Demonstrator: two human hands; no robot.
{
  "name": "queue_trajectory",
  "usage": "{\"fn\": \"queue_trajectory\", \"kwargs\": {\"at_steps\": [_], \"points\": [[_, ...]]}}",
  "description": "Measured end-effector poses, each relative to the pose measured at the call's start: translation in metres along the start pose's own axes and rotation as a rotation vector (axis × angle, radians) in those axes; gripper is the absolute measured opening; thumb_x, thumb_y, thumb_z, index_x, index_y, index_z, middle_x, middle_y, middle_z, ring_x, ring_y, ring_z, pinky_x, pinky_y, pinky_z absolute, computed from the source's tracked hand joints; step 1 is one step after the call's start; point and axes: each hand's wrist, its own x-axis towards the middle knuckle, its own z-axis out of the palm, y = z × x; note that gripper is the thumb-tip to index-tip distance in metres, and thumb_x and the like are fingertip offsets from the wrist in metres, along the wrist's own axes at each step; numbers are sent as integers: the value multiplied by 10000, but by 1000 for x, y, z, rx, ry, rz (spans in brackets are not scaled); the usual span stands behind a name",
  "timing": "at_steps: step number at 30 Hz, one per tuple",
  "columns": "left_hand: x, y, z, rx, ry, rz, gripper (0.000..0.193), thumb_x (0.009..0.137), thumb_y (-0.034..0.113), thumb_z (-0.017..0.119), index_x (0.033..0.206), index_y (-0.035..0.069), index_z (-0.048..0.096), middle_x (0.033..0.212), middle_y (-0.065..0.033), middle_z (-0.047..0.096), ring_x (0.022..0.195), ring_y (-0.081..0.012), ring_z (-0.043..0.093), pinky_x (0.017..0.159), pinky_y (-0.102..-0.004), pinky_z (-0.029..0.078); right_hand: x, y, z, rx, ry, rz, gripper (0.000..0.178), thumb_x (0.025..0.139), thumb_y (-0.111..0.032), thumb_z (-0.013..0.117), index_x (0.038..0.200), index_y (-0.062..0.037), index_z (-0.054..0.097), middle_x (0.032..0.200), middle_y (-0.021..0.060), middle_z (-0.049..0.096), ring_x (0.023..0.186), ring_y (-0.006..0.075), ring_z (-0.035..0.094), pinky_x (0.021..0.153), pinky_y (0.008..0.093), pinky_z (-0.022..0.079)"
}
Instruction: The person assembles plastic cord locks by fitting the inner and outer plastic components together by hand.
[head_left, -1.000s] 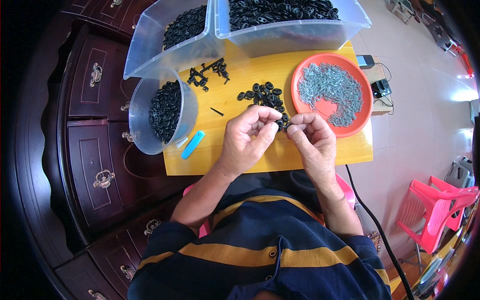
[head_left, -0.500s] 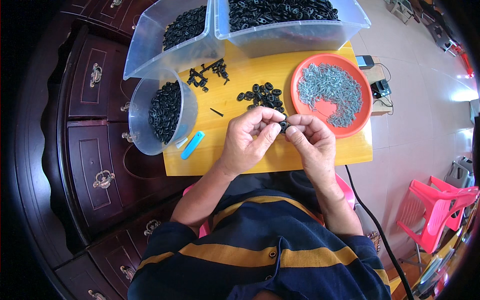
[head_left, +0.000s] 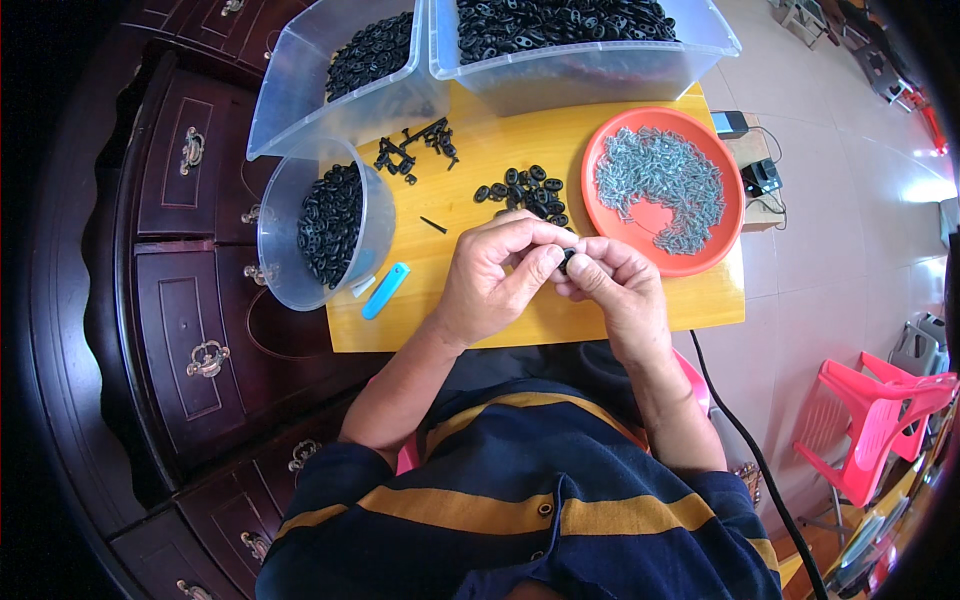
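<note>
Both hands meet above the front part of the yellow table point(head_left: 480, 322). Between their fingertips is a small black oval plastic piece point(head_left: 567, 258), mostly covered by the fingers. My left hand point(head_left: 505, 270) pinches it from the left with thumb and forefinger. My right hand point(head_left: 618, 283) grips it from the right, thumb on top and the other fingers curled. Just beyond the fingers lies a loose group of similar black oval pieces with holes point(head_left: 535, 187). To the right stands an orange-red round tray point(head_left: 652, 218) spread with small silvery metal pins or screws point(head_left: 665, 170).
A clear tub point(head_left: 378, 225) of black pieces stands at left, near a blue-handled tool point(head_left: 386, 291). Two clear bins point(head_left: 590, 75) of black parts line the back. Black scraps point(head_left: 415, 145) lie between. Dark drawers point(head_left: 190, 330) flank the left; a pink chair point(head_left: 870, 430) stands right.
The black piece has been turned between the fingertips. My right hand has shifted slightly left, its fingers curling further under the piece. The tray, tub and bins have stayed put.
</note>
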Motion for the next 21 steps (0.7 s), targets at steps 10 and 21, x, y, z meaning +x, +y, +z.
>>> {"fn": "queue_trajectory", "kwargs": {"at_steps": [10,21], "points": [[7,11,17,598,103,316,512,735,43,824,1210,8,634,1075,-151,654,856,-258,667,764,-344,545,2,2,-4,101,13,12,185,1010,-180,613,1082,-21,674,980,36,717,881,87,654,819,262,525],[6,8,16,593,83,295,362,753,-1,802,1093,5,678,1005,-141,680,852,-262,692,720,-333,572,2,4,-5,231,24,10,174,1028,-191,580,1028,-42,669,1012,58,716,867,91,647,792,256,526]]}}
